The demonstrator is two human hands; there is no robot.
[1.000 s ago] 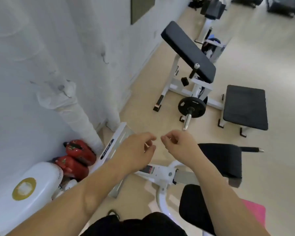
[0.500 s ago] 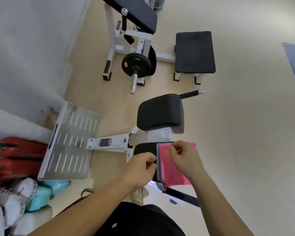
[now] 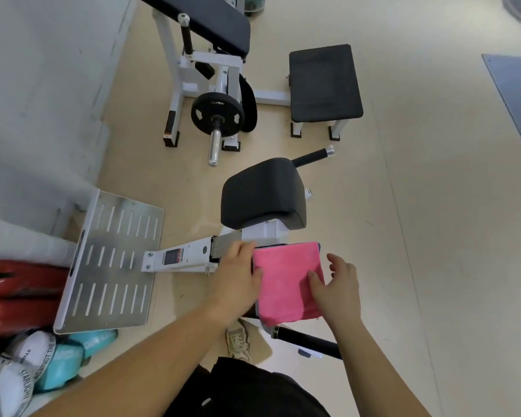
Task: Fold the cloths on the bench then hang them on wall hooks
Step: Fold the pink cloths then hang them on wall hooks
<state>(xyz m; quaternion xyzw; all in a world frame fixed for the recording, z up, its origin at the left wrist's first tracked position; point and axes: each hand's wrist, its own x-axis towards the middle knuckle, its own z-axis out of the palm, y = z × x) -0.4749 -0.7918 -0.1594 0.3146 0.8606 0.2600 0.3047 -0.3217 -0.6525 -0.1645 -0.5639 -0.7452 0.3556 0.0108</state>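
Observation:
A folded pink cloth [image 3: 286, 281] lies on the lower black pad of the white exercise bench [image 3: 265, 194], with a grey cloth edge showing under its left and far sides. My left hand [image 3: 238, 276] rests at the cloth's left edge, thumb over the pink fabric, fingers along the side. My right hand [image 3: 337, 287] hovers at the cloth's right edge, fingers spread, thumb touching the pink surface. No wall hooks are in view.
A slotted metal footplate [image 3: 112, 263] sticks out to the left of the bench. Red boxing gloves [image 3: 15, 293] and white and teal gear lie by the wall at lower left. A weight machine with a black plate [image 3: 217, 114] and a padded stool [image 3: 324, 82] stand farther off.
My view has swung down from the wall to the bench. Both hands have dropped onto the pink cloth and opened from a loose curl, left at its left edge, right at its right.

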